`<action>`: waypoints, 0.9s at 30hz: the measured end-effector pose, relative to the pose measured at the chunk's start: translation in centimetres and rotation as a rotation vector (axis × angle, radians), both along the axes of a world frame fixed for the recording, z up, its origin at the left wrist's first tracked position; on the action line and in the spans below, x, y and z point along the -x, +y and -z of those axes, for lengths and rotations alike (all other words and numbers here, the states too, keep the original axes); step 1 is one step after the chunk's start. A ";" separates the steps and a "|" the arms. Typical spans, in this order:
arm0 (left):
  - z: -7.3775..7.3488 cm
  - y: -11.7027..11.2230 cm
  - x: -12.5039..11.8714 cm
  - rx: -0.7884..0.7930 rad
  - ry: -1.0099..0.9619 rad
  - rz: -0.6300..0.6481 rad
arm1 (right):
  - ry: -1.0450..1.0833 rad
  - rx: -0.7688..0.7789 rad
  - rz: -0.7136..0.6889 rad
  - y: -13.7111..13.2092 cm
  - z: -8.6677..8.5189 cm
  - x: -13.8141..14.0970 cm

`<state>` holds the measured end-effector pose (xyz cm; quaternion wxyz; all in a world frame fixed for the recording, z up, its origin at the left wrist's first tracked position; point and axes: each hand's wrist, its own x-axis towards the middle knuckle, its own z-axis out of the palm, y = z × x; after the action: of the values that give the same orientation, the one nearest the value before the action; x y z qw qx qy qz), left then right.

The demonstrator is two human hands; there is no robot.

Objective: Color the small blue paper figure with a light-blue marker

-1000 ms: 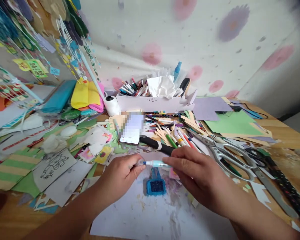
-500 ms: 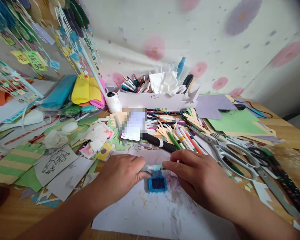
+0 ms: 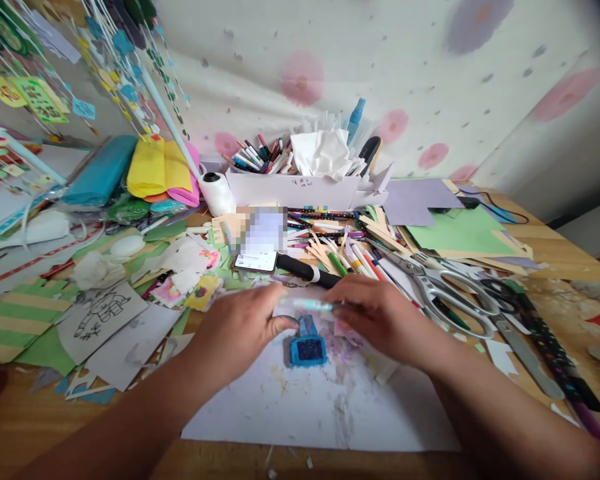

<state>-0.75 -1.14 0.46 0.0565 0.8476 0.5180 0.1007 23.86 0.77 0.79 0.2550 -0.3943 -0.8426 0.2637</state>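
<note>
My left hand point(image 3: 240, 331) and my right hand point(image 3: 380, 317) face each other above a stained white sheet of paper point(image 3: 250, 407). Between them is a slim white-and-mint pen point(image 3: 307, 305), held level and smeared by motion. The fingers of my right hand close on its right end. My left fingers are closed at its left end, the thumb lower and partly apart. Just below lies a small blue watch-shaped cutout point(image 3: 308, 351) with a dark square in the middle, flat on the sheet. Its narrow upper strap is near my left thumb.
Behind my hands lie a phone point(image 3: 255, 260), a black stick-like handle point(image 3: 300, 269) and several markers point(image 3: 363, 261). Large scissors point(image 3: 455, 293) rest at right. Paper scraps point(image 3: 105, 313) cover the left. A white box point(image 3: 290, 190) of pens stands at the back beside a thread spool point(image 3: 217, 193).
Both hands and the pen have lifted away from the blue cutout, leaving its upper strap more exposed. The whole view has shifted slightly.
</note>
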 end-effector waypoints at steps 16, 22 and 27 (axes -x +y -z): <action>0.0 -1.4 -1.3 0.359 0.027 0.111 | -0.635 -0.121 0.296 2.5 0.2 -2.0; 0.3 -1.6 -2.5 0.336 0.078 0.098 | -0.733 -0.195 0.298 1.7 0.4 -0.8; 0.8 -1.0 -1.7 0.240 -0.019 0.165 | -0.711 -0.180 0.313 1.8 1.1 -0.3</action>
<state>0.98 -2.14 -0.30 0.1707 0.8734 0.4543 0.0411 24.17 2.59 -0.31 0.0180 -0.5609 -0.8277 -0.0064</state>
